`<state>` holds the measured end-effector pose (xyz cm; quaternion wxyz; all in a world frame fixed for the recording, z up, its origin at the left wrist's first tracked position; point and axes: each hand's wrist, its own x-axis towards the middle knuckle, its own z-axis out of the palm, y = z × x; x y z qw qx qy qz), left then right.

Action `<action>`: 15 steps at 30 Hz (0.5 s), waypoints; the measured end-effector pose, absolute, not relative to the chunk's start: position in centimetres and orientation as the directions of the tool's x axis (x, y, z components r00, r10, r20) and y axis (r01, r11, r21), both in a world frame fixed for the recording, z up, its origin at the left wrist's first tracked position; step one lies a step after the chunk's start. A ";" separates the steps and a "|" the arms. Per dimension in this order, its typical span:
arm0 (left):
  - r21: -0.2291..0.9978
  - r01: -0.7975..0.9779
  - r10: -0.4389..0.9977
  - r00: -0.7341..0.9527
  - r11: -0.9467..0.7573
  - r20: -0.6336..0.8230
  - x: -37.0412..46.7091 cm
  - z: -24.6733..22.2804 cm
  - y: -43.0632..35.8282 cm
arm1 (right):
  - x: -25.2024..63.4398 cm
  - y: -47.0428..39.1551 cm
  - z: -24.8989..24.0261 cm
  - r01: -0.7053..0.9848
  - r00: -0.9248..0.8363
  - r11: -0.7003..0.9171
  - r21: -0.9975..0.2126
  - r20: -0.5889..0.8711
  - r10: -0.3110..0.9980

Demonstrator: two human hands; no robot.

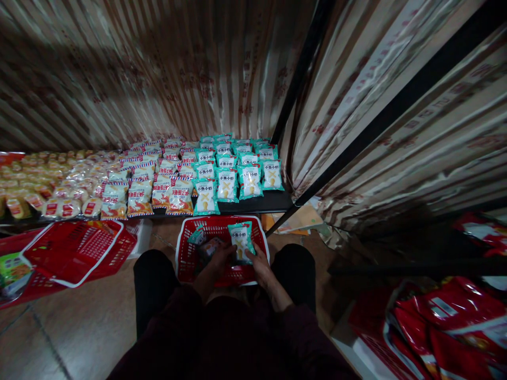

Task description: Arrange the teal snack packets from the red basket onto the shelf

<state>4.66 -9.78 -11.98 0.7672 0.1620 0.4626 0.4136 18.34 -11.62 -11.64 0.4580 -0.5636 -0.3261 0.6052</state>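
A teal-and-white snack bag (pixel 240 237) stands upright between my hands, over a red basket (pixel 182 248) with a white rim. My right hand (pixel 259 265) grips the bag's lower right side, its thumb on the front. At the lower left edge of the same bag, my left hand (pixel 222 258) is closed, with its fingers partly hidden in shadow. Inside the basket, left of my left hand, lies another teal packet (pixel 197 235), beside dark packaging that I cannot make out.
Ahead, a low black shelf (pixel 253 205) bears rows of teal bags (pixel 227 184), striped snack bags (pixel 140 195) and wrapped round pastries (pixel 63 207). An empty red basket (pixel 75 248) lies at left. Black poles (pixel 336 177) slant past curtains at right, above red packages (pixel 447 316).
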 end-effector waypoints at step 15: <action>0.751 -0.415 0.856 0.300 0.514 -0.420 4.8 -11.2 -10.3 | 20.5 -12.1 -9.6 -0.271 0.057 -0.351 -0.896 -0.379 0.923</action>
